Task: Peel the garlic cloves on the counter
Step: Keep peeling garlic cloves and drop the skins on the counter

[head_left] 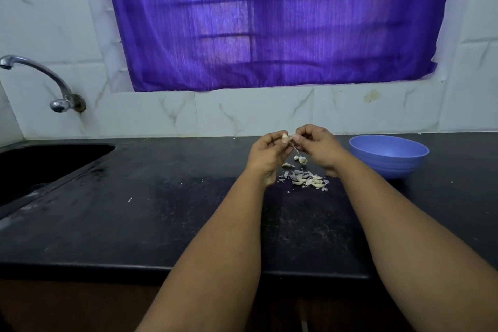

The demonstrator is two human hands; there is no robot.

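Garlic clove (284,137) pinched between both hands, left (265,152) and right (318,146), above peels (307,178) on the tabletop (167,205).

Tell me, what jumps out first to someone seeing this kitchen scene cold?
Probably the bright purple curtain covering the window above the counter. Next, the left hand and right hand raised over the dark counter, pinching a garlic clove between them, with a pile of peeled skins lying beneath. A blue bowl sits to the right, a sink and tap far left.
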